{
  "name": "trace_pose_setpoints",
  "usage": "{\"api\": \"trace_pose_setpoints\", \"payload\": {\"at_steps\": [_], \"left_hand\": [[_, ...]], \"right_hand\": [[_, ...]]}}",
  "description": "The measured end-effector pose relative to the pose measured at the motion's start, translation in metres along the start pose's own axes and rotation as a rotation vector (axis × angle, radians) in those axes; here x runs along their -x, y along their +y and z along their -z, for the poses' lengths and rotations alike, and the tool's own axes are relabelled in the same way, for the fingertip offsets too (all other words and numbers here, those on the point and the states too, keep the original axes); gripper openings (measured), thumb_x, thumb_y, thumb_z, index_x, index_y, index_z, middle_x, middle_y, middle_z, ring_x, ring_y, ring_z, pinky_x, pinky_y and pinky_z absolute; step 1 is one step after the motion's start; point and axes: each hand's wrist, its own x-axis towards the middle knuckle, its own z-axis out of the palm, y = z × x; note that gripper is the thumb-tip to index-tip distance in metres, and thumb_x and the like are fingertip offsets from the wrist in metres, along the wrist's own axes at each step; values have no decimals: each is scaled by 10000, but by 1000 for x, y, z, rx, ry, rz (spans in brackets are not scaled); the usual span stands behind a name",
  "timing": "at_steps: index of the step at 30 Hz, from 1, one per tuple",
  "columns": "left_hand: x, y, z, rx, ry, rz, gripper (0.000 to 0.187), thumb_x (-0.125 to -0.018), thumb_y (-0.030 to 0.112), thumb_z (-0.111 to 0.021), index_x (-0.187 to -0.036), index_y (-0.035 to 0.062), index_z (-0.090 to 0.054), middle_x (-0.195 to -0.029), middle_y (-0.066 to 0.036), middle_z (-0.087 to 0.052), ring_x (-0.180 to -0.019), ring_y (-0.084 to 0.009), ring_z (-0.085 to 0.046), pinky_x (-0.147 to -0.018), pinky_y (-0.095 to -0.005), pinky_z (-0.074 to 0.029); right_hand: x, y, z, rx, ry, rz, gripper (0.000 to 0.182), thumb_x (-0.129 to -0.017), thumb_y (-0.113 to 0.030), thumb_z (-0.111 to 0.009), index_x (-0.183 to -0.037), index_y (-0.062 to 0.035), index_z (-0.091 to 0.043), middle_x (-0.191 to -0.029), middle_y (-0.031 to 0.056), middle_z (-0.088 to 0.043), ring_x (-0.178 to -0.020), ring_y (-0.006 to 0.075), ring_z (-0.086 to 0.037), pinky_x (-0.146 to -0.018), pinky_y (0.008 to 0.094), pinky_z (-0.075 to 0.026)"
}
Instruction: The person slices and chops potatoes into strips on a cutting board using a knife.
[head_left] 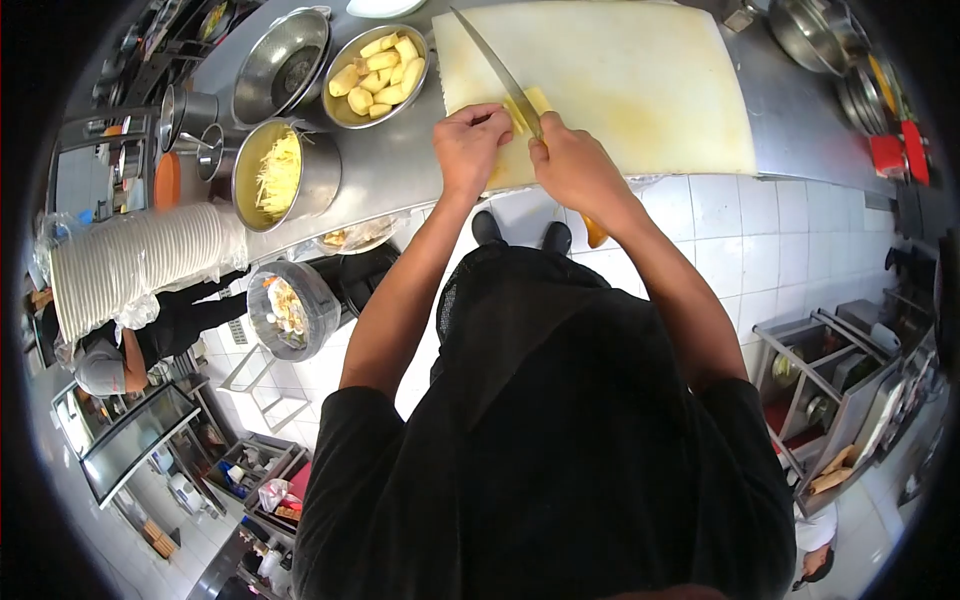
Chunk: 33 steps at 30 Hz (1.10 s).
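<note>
A pale yellow potato piece [533, 103] lies near the front edge of a large white cutting board [640, 80]. My left hand [468, 145] presses on the potato piece with its fingertips. My right hand [578, 165] grips a long knife [497, 65]; its orange handle end shows below the hand. The blade points up and left across the board and rests against the potato.
A steel bowl of peeled potato chunks [378, 75] sits left of the board, an empty steel bowl [282, 62] beside it, and a pot of potato strips [280, 172] below. Stacked white plates [135, 262] stand at left. A co-worker [130, 345] crouches below them. A waste bin [292, 310] stands under the counter.
</note>
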Motion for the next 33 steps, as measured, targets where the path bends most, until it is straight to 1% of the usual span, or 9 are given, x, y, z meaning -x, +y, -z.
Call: {"api": "trace_pose_setpoints", "payload": {"at_steps": [2,5,11,14,24,27,33], "left_hand": [[1,1,-1,3,9,4,230,-807,55,-707,-941,-131,-697,-811,-117,-710,-660,-131,-667,-617,-236,-555],[-1,-1,-1,11,5,-1,222,-805,52,-706,-934,-128,-703,-805,-112,-710,-657,-125,-661,-617,-232,-551],[1,1,0,-10,0,-13,203,-807,43,-702,-924,-122,-709,-803,-109,-710,-660,-129,-664,-626,-234,-557],[1,1,-1,1,0,-15,195,-808,37,-700,-919,-122,-708,-801,-108,-709,-661,-130,-665,-628,-234,-558],[1,2,-1,13,-3,0,200,-805,38,-704,-923,-123,-704,-809,-113,-707,-664,-131,-666,-619,-231,-557],[1,4,0,-38,-36,36,188,-845,8,-670,-973,-130,-679,-900,-126,-701,-748,-142,-673,-689,-246,-595],[1,4,0,-49,-35,35,199,-839,2,-674,-987,-131,-677,-910,-126,-702,-752,-143,-674,-692,-245,-596]], "right_hand": [[9,-5,4,6,-11,-19,230,-982,-200,-480,-1010,27,-467,-717,269,-626,-745,470,-626,-704,558,-452],[18,-11,7,8,-37,-10,245,-968,-183,-478,-1027,54,-485,-777,309,-646,-791,495,-641,-779,578,-485],[19,-12,5,5,-40,-10,242,-968,-179,-478,-1017,58,-490,-765,303,-646,-777,493,-642,-773,579,-484],[18,-7,-1,16,-18,7,221,-985,-187,-475,-1006,32,-453,-708,268,-622,-735,470,-627,-707,562,-454],[22,-14,6,37,-44,-12,230,-991,-178,-455,-1014,51,-460,-694,270,-620,-723,466,-630,-704,557,-458],[22,-15,7,29,-53,-23,231,-994,-180,-450,-1015,51,-460,-697,269,-621,-723,466,-630,-707,558,-457],[23,-15,6,20,-50,-6,232,-996,-183,-449,-1015,48,-460,-706,271,-625,-726,474,-627,-716,564,-452]]}}
